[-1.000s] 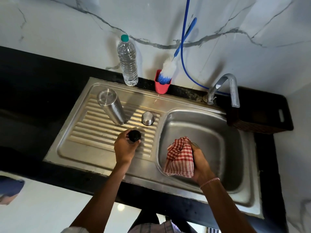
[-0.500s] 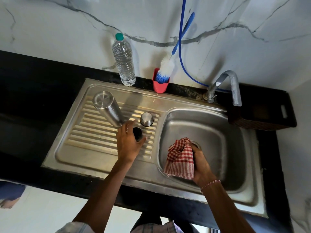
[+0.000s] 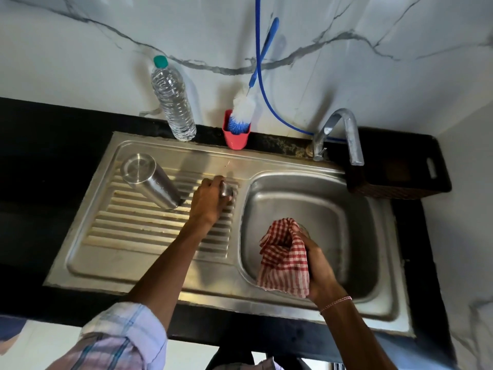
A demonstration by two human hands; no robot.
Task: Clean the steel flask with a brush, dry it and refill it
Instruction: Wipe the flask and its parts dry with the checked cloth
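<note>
The steel flask (image 3: 152,182) stands upside down and tilted on the ribbed drainboard (image 3: 149,231). Just right of it, my left hand (image 3: 208,204) reaches forward, its fingers curled over the small steel cap (image 3: 226,190). The black stopper is out of sight. Over the sink basin (image 3: 346,209), my right hand (image 3: 320,268) grips a bunched red-and-white checked cloth (image 3: 285,260). The blue-and-white bottle brush (image 3: 241,113) stands in a red cup (image 3: 236,140) against the back wall.
A clear water bottle (image 3: 173,102) with a green cap stands behind the drainboard. The steel tap (image 3: 344,134) arches over the basin's far right corner, with a blue hose (image 3: 266,102) behind it. A dark basket (image 3: 400,172) sits on the black counter at right.
My left hand moved forward from the black stopper on the drainboard to the steel cap, and the stopper has gone out of sight. My right hand keeps holding the cloth.
</note>
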